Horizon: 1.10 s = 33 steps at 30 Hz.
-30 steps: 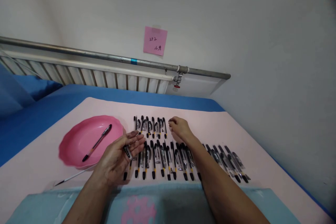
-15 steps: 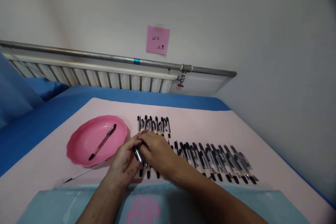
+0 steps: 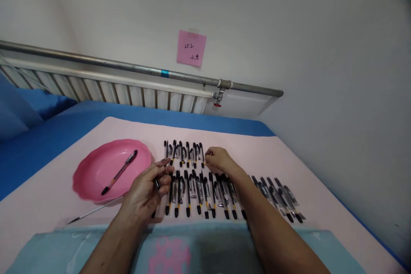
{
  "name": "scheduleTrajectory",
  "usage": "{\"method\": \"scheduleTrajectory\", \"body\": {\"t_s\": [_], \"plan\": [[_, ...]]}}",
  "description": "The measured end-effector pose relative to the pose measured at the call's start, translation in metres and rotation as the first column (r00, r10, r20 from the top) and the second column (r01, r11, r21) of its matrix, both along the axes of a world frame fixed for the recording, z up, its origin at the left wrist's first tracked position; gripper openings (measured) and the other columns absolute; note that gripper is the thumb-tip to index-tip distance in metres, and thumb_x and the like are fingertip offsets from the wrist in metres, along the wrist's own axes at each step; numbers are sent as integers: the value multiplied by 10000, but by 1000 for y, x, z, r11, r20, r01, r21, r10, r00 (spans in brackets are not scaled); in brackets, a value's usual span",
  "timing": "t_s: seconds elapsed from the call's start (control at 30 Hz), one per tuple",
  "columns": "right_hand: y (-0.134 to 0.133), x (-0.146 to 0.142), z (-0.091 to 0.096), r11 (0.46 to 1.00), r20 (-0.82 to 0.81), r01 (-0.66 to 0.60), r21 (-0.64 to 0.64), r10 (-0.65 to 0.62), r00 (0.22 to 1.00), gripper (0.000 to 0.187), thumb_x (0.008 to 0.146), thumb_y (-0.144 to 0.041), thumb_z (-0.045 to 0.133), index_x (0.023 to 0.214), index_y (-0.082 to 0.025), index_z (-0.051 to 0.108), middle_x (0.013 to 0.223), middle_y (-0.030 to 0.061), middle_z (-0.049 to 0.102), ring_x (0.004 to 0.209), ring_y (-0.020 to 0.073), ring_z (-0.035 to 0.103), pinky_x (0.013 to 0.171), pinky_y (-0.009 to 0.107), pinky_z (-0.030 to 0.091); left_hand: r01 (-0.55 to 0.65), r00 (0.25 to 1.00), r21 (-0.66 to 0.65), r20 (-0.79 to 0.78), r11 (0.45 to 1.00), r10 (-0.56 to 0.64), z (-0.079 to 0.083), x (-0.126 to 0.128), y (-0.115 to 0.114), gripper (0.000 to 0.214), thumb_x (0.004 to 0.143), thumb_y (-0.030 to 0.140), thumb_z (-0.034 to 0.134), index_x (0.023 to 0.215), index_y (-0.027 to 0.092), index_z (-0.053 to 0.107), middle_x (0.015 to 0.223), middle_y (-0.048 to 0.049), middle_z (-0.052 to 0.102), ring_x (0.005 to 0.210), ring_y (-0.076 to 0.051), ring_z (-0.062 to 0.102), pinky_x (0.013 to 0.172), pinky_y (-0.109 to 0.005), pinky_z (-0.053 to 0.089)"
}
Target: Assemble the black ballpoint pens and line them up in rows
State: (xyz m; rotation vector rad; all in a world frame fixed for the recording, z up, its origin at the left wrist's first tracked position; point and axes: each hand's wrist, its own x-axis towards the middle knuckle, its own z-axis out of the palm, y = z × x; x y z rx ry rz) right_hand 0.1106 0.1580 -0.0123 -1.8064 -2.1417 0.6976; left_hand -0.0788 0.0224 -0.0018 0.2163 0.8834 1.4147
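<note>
My left hand (image 3: 146, 190) lies over the left end of the near row of black pens (image 3: 224, 195), its fingers curled round a pen barrel (image 3: 157, 184). My right hand (image 3: 218, 159) reaches to the right end of the short far row of pens (image 3: 183, 153), with fingertips pinched together on something too small to name. A pink dish (image 3: 93, 175) to the left holds one black pen (image 3: 119, 172). A thin white refill (image 3: 93, 211) lies on the pink cloth just in front of the dish.
Pink cloth (image 3: 289, 158) covers a blue surface (image 3: 48, 137). A light blue towel (image 3: 96, 248) lies at the near edge. Behind stand a radiator (image 3: 112, 92), a metal pipe (image 3: 128, 67) and a white wall with a pink note (image 3: 191, 48).
My hands had met over the left end of the near row; now the right hand has moved back out to the far row while the left stays with the pen barrel.
</note>
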Motion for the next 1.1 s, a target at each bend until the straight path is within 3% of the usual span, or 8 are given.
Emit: {"method": "scheduleTrajectory", "body": {"t_s": [0.23,0.37,0.5,0.63,0.73,0.9,1.03,1.1], "plan": [[-1,-1,-16,999,51,37,-35,-35,998,147,664,-153,501,727,-152,634,518,15,591,425,121,509,453,215,364,-23,999,-16,-33,1000,22,1,2,0,255,700,61,532,953,91,546,697,-45,545,455,-45,434,336,-142,289],[2,2,-8,999,18,34,23,-35,999,156,695,-141,471,699,-144,627,571,32,603,530,131,540,514,216,380,-10,1000,0,-22,1000,10,-2,1,0,257,688,62,550,943,90,559,678,-45,556,452,-51,453,341,-148,309],[-8,-4,11,995,-66,0,103,7,998,173,735,-138,450,751,-146,622,735,48,633,695,133,555,612,214,400,-73,997,25,-39,997,74,-1,4,0,237,718,98,544,953,103,573,757,-79,613,592,-112,582,499,-210,476],[-52,-32,35,960,-323,-274,52,276,905,186,786,-238,455,834,-175,623,787,17,638,648,107,550,566,204,415,-184,980,100,-59,978,191,4,13,1,232,736,117,535,963,117,582,899,-116,653,836,-177,624,715,-275,511],[-89,-56,40,853,-455,-521,22,472,755,131,742,-208,516,807,-184,628,736,-17,625,674,95,551,596,188,414,-196,975,127,-81,972,207,5,19,0,262,726,138,563,988,139,579,976,-112,652,913,-187,608,743,-261,501],[-108,-73,31,876,-516,-482,-8,410,752,124,670,-114,505,749,-166,586,651,-34,565,600,85,514,508,167,373,-182,970,145,-139,973,202,0,24,-1,308,711,177,602,1019,169,578,1049,-94,633,987,-189,573,758,-249,485],[-86,-62,31,889,-612,-454,-65,323,722,115,687,-152,522,760,-166,611,652,-30,581,575,75,505,526,163,389,-198,967,172,-129,965,221,3,19,2,334,725,266,600,1048,188,569,1109,-82,602,1026,-186,547,783,-256,473],[-64,-48,29,925,-592,-365,-108,236,771,168,729,-240,516,834,-163,622,657,-16,598,537,79,506,492,169,389,-239,955,169,-139,956,263,7,12,3,308,742,308,575,1028,192,581,1117,-75,594,1020,-182,547,769,-254,475]]}}
